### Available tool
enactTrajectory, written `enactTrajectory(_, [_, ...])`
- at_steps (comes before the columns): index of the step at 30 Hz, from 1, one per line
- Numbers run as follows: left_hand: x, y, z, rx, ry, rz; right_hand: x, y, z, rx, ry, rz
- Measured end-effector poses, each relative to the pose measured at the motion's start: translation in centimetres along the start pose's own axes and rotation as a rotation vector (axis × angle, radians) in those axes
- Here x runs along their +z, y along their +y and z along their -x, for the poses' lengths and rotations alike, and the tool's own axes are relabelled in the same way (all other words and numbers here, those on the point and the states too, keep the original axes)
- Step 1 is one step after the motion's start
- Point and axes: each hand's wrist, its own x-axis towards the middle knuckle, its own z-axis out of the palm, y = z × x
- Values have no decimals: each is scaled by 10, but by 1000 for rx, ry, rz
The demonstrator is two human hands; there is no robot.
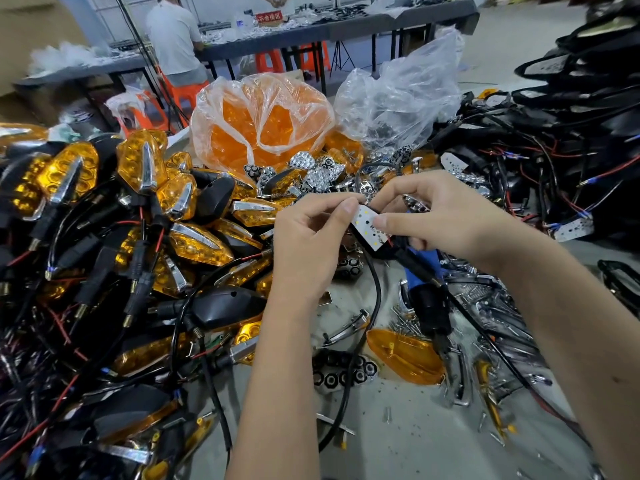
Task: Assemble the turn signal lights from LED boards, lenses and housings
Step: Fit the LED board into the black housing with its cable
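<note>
Both hands meet at mid-bench over a small white LED board [371,227]. Left hand [308,237] has fingers curled, thumb and forefinger pinching the board's upper left edge; right hand [446,216] pinches the board's right side, thumb tip on its face, other fingers curled behind. The board sits tilted, yellow LED dots up, w/ a black housing [377,252] just under it and a red wire [390,242] showing at its lower right corner. A black cable [375,299] drops from there and loops down across the grey bench [398,445]. Just below the right hand lies a blue-and-black powered screwdriver [427,299], tip toward the viewer, w/ loose screws [403,327] scattered beside it. Near those, an amber lens [405,355] lies alone, and a black honeycomb reflector [343,370] next to it. Left side of the bench: big heap of finished turn signals [138,209], amber lenses, chrome strips, black stems, red/black leads. Behind the hands, chrome reflectors [318,174] in a pile; behind them a clear bag of amber lenses [259,129] and a second clear plastic bag [398,95], contents hard to make out. Right side: tangle of black wired housings [554,143]. In the background a person in a white shirt [173,36] sits at another table.
</note>
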Motion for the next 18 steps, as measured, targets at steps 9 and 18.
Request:
enactTrajectory(9, [-2, 4, 1, -28, -16, 145, 5, -5, 1, -110, -3, 50])
enactTrajectory(18, [-1, 8, 2, -41, -45, 288, 9, -15, 3, -245, 96, 90])
